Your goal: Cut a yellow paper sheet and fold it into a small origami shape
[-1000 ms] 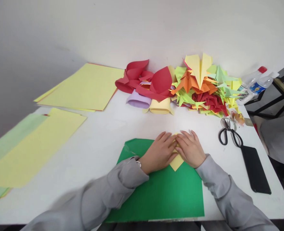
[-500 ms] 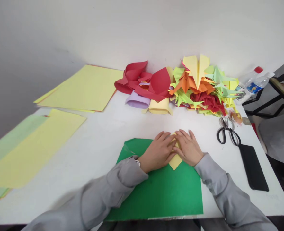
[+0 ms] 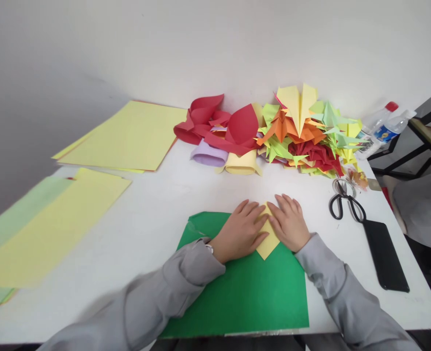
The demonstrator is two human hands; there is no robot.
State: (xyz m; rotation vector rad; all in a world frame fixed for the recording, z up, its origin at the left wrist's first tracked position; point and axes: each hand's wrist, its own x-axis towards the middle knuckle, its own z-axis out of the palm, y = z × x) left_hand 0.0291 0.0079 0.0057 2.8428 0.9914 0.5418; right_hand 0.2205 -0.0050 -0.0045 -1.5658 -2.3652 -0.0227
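A small folded yellow paper [image 3: 268,243] lies on the green sheet [image 3: 244,297], one pointed corner toward me. My left hand [image 3: 239,231] rests flat over its left side, fingers spread and thumb on the paper. On the paper's upper right edge lies my right hand [image 3: 289,223], also flat with its fingers extended. The top tip of the paper shows between the fingertips of both hands. Any fold under the fingers is hidden.
Red rolled paper shapes [image 3: 242,127] and a pile of folded paper figures [image 3: 299,134] stand by the wall. Scissors [image 3: 343,195], a black phone [image 3: 385,256] and bottles [image 3: 387,129] are at right. Large yellow sheets [image 3: 127,136] lie at left. A person's grey sleeve [image 3: 422,209] shows far right.
My right hand has shifted slightly to the right, its thumb moving off the middle of the yellow paper, so more of the paper shows. My left hand has barely moved.
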